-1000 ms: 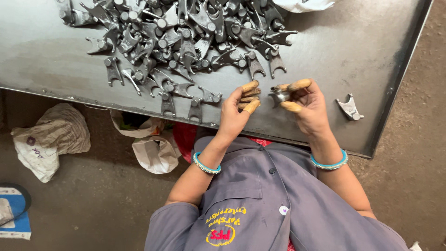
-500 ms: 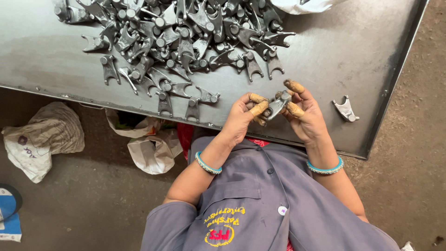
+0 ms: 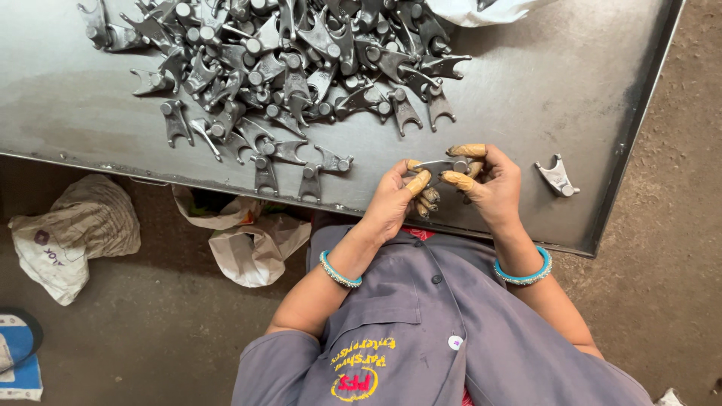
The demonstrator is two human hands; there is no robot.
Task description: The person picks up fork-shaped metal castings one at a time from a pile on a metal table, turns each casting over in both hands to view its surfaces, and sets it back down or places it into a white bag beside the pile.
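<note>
Grip: your left hand [image 3: 391, 201] and right hand [image 3: 492, 184] both pinch one small grey metal fork part [image 3: 440, 165] between yellow-capped fingertips [image 3: 418, 182], held just above the near edge of the surface [image 3: 587, 90].
Hidden: your fingers cover most of the held part; only its middle and one end show, so you cannot tell its full shape.
Cut off: the pile of fork parts [image 3: 293, 68] runs past the top edge, and a white bag [image 3: 481, 9] at the top is only partly in view.
Hard to make out: parts in the pile overlap too much to count exactly; there are dozens.
Counts: one part in your hands; one single fork part [image 3: 556, 177] lying alone on the surface to your right; two turquoise bangles [image 3: 340, 272], one on each wrist.
Floor: three crumpled bags lie under the surface edge, the largest a pale sack [image 3: 71, 233] at the left.
Change: half a second ago the held part sat lower and tilted between your hands; now it lies nearly level, and your hands are a little closer to the pile.
</note>
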